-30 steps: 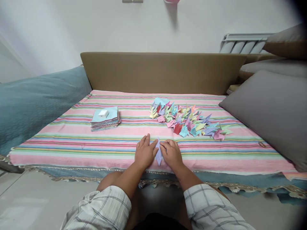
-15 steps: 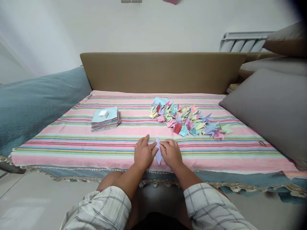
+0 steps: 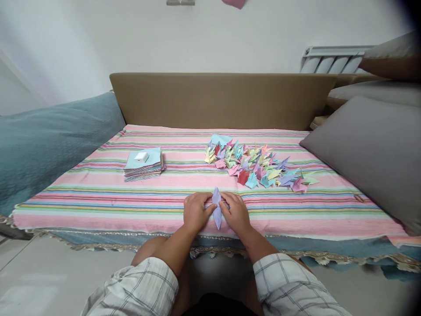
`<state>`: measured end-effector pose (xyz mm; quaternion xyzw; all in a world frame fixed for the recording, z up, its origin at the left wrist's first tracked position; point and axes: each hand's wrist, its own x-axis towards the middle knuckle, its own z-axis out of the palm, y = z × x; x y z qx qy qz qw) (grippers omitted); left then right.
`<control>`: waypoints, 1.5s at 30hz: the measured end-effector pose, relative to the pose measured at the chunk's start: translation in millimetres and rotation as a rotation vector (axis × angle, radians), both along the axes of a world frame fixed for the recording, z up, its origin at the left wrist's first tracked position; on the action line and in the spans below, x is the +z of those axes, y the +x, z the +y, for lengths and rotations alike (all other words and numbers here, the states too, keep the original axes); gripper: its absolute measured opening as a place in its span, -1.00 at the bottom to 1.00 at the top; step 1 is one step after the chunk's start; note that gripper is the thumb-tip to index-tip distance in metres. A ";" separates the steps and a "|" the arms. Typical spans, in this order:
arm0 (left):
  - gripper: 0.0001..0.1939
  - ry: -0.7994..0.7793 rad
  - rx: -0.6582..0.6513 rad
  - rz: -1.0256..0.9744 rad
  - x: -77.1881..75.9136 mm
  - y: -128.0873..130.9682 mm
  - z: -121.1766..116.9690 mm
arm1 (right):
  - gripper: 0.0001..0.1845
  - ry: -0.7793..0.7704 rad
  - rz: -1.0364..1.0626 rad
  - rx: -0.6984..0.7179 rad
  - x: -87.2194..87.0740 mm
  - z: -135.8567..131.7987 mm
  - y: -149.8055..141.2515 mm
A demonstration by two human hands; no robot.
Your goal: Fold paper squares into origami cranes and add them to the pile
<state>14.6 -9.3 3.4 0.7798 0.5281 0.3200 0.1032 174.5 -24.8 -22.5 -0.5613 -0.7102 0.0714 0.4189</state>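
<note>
A narrow, diamond-shaped piece of folded lilac origami paper (image 3: pixel 217 217) points away from me, near the front edge of the striped cloth. My left hand (image 3: pixel 196 213) grips its left side, thumb on top and fingers curled behind. From the right, my right hand (image 3: pixel 236 212) holds the opposite edge in the same way. The fingertips are partly hidden by the paper. Beyond my hands, to the right, lies a spread of many-coloured paper cranes (image 3: pixel 256 166).
On the left stands a stack of square paper (image 3: pixel 144 171) with a small white block (image 3: pixel 141 156) on top. A grey cushion (image 3: pixel 365 153) leans at right, near a small brown object (image 3: pixel 359 198). The brown backrest (image 3: pixel 217 101) bounds the far side.
My left fingers, stretched out flat before, have curled in behind the lilac paper. My right fingers have shifted in behind it too. The cranes and the stack stay put.
</note>
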 end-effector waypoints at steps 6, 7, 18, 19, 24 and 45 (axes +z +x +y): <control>-0.71 -0.225 -0.147 -0.589 -7.6 1.0 0.3 | -0.59 -0.122 0.504 0.173 4.7 -3.4 -3.6; -0.72 -0.258 -0.171 -0.699 -8.6 2.0 -0.2 | -0.58 -0.145 0.616 0.202 5.8 -3.7 -5.3; -0.85 -0.160 -0.157 -0.782 -2.5 9.2 -4.9 | -0.82 -0.134 0.885 0.266 15.5 -12.1 -17.2; -0.82 -0.225 -0.191 -0.812 -1.6 9.3 -5.7 | -0.82 -0.096 0.830 0.266 16.3 -13.5 -16.4; -0.69 -0.463 -0.226 -0.996 0.6 10.1 -7.0 | -0.78 0.043 0.570 0.280 18.5 -15.6 -11.1; -0.91 0.126 -0.130 0.099 -2.5 0.0 -0.7 | -0.85 0.035 0.047 0.133 7.4 0.4 3.7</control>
